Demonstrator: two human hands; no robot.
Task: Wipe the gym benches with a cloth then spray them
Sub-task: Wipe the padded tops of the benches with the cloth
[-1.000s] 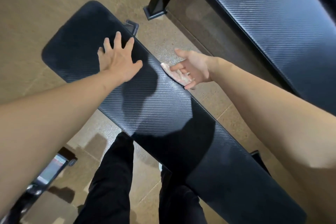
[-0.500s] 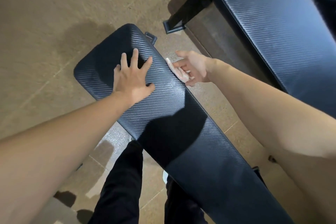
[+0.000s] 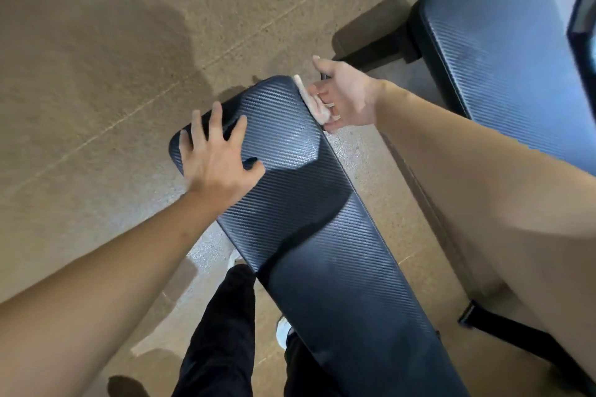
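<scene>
Looking down from the head view: pressing the left hand [image 3: 214, 161] flat, fingers spread, on the far end of the black counter [image 3: 322, 235], near 9 o'clock. Holding a pale cloth [image 3: 311, 100] in the right hand [image 3: 345, 93], apparently in curled fingers with the thumb out, against the counter's far right edge, near 1 o'clock. Showing a second counter [image 3: 503, 58] at 2 o'clock, on tan floor [image 3: 113, 58].

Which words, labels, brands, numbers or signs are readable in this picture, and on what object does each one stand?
None can be read.
The near bench and the second bench show only a woven pattern.
The cloth in the right hand is plain.
The dark object at the top right edge has a pale patch, too blurred to read.
</scene>
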